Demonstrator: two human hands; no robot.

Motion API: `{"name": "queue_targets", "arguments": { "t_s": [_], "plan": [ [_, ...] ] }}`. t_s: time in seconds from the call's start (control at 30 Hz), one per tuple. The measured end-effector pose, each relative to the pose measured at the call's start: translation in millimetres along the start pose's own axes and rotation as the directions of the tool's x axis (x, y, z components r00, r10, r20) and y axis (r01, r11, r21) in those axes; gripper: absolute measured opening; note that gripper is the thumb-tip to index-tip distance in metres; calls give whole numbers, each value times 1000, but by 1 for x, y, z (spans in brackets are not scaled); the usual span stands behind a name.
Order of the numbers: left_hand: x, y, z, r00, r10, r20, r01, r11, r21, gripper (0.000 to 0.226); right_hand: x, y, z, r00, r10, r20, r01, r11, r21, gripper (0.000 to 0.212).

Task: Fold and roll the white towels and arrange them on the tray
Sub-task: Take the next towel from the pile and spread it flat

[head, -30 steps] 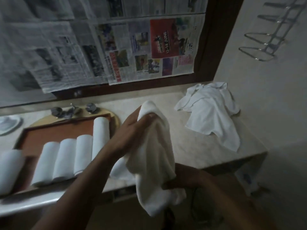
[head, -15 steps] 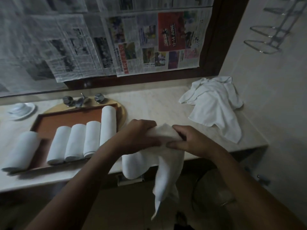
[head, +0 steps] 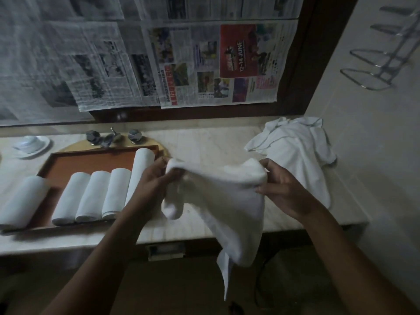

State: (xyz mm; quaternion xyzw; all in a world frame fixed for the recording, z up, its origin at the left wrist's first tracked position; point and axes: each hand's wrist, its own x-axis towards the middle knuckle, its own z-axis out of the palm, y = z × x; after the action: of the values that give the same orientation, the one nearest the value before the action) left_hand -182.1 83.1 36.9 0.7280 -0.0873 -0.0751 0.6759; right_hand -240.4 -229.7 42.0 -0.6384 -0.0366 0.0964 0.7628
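I hold a white towel (head: 222, 201) spread between both hands above the counter's front edge. My left hand (head: 154, 178) grips its left top corner, and my right hand (head: 279, 187) pinches its right top corner. The towel's lower part hangs past the counter edge. A brown tray (head: 91, 162) on the left carries several rolled white towels (head: 91, 196) side by side. One more rolled towel (head: 21, 203) lies across the tray's left rim.
A heap of loose white towels (head: 297, 151) lies at the counter's right end by the tiled wall. Tap handles (head: 113, 136) and a small white dish (head: 31, 144) sit behind the tray. Newspaper covers the mirror. A metal rack (head: 381, 57) hangs on the right wall.
My hands have moved apart along the towel's top edge, spreading it wider. One second ago the left hand held it bunched high while the right hand was low on it.
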Motion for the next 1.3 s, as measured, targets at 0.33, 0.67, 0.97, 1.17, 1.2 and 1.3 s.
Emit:
{"name": "queue_targets", "arguments": {
  "t_s": [0.33, 0.67, 0.97, 1.17, 1.2, 1.3],
  "plan": [
    [25, 55, 47, 856, 221, 467, -360, 904, 232, 19, 27, -7, 1, 970, 103, 222, -129, 986, 106, 111],
    [27, 43, 19, 887, 209, 412, -357, 876, 324, 12, 33, -6, -10, 998, 48, 36, -48, 999, -8, 42],
    [24, 23, -36, 974, 115, 193, -221, 653, 725, 40, 42, 0, -27, 950, -189, -249, 62, 895, -442, 34],
    [17, 5, -68, 993, 74, 93, -119, 695, 709, 43, 35, 5, -33, 941, -205, -269, 11, 814, -581, 34],
    [15, 4, -72, 994, 84, 67, -107, 726, 679, 30, 33, 4, -34, 938, -226, -262, 14, 781, -625, 24],
    [14, 1, -76, 991, 130, -23, -81, 742, 665, 10, 30, 5, -37, 926, -263, -270, 3, 721, -693, 13]
  ]
}}
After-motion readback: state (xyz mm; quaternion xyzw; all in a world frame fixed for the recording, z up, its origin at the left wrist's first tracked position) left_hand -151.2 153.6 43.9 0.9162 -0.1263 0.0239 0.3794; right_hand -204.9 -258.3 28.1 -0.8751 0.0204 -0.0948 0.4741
